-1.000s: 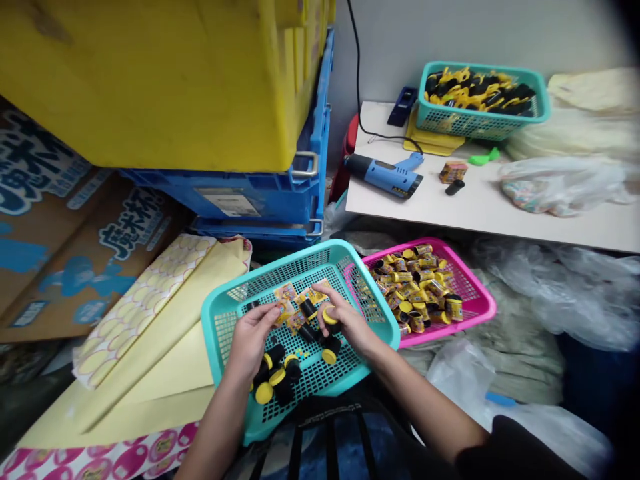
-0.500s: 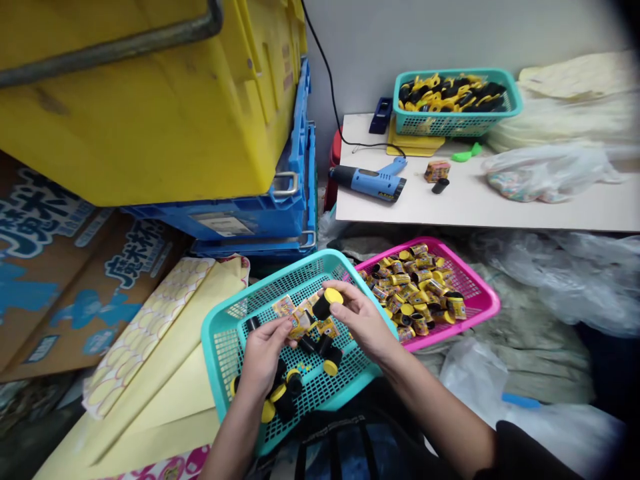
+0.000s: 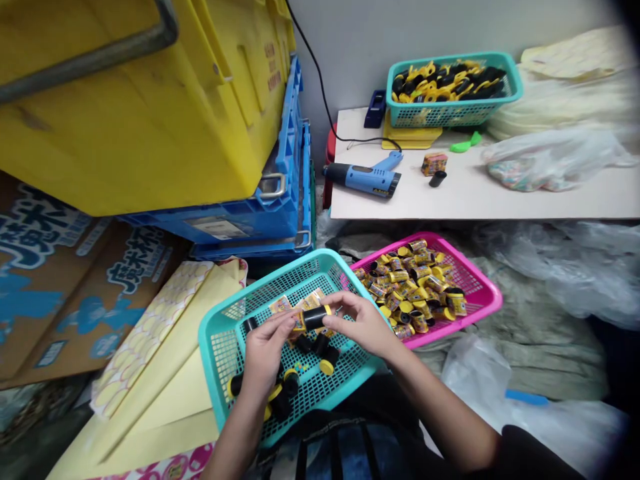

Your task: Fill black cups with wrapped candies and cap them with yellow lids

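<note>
Over the teal basket (image 3: 209, 363), my right hand (image 3: 364, 325) pinches a small black canister (image 3: 315, 317) by its yellow-capped end. My left hand (image 3: 267, 343) grips a printed label sleeve (image 3: 299, 321) between thumb and fingers. The canister lies sideways with its black end at the sleeve's mouth; whether it has entered cannot be made out. Below the hands, the basket holds loose black canisters, some with yellow caps (image 3: 327, 367), and more printed labels (image 3: 280, 305).
A pink basket (image 3: 487, 300) of labelled canisters stands to the right. On the white table (image 3: 500, 200) are a blue heat gun (image 3: 367, 179), a teal basket (image 3: 455, 119) of black and yellow parts, and plastic bags (image 3: 555, 160). Stacked crates (image 3: 215, 133) and cardboard (image 3: 100, 287) fill the left.
My right hand has turned the canister from tilted to nearly level and brought its black end against the sleeve in my left hand. The view has shifted slightly.
</note>
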Demonstrator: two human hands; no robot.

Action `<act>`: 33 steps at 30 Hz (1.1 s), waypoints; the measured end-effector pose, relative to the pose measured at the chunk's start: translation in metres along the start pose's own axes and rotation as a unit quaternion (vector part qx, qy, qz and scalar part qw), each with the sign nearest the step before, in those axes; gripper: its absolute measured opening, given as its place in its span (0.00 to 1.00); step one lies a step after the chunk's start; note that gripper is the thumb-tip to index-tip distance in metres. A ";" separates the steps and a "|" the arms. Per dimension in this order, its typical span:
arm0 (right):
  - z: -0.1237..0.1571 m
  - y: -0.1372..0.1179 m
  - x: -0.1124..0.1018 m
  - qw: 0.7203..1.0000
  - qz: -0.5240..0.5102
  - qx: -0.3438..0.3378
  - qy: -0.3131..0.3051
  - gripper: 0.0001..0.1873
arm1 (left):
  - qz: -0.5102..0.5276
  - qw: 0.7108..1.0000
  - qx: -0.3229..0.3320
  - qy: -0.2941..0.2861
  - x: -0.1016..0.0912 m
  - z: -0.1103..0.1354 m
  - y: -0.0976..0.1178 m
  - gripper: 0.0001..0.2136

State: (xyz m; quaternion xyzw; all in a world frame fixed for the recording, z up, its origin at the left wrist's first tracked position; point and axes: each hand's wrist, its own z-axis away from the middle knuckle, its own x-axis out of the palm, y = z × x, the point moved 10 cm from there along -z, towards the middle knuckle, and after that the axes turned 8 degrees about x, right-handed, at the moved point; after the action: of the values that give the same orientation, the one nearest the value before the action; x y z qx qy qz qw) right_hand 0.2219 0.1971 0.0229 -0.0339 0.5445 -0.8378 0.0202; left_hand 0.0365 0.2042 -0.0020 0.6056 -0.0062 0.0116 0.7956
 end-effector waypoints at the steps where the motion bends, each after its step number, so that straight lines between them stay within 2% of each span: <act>1: -0.001 0.001 -0.001 1.000 0.003 0.005 0.000 0.13 | -0.010 1.000 0.003 -0.008 0.002 0.000 0.002 0.10; 12: 0.001 0.007 -0.007 1.000 -0.020 -0.010 0.005 0.14 | 0.020 0.994 -0.093 -0.060 0.030 0.001 0.000 0.17; 15: 0.002 0.006 -0.015 0.998 -0.056 -0.014 0.036 0.13 | 0.039 0.990 -0.113 -0.075 0.036 0.003 -0.001 0.21; 18: 0.001 0.007 -0.021 0.995 -0.084 -0.007 0.059 0.12 | 0.067 0.986 -0.140 -0.060 0.036 0.005 -0.007 0.21; 20: 0.000 0.008 -0.021 0.994 -0.095 0.002 0.050 0.13 | 0.081 0.984 -0.150 -0.049 0.035 0.005 -0.012 0.20; 27: -0.003 0.016 -0.023 0.992 -0.122 0.014 0.018 0.13 | 0.082 0.987 -0.135 -0.042 0.038 0.001 -0.008 0.18; 33: -0.004 0.026 -0.027 0.981 -0.188 0.044 0.026 0.15 | 0.061 0.990 -0.101 -0.081 0.047 -0.001 0.004 0.18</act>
State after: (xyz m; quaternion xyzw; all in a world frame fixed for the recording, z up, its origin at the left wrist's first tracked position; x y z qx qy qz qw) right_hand 0.2481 0.1917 -0.0037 -0.1132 0.4911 -0.8505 -0.1504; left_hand 0.0832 0.2071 0.0023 0.5198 -0.1088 0.0106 0.8472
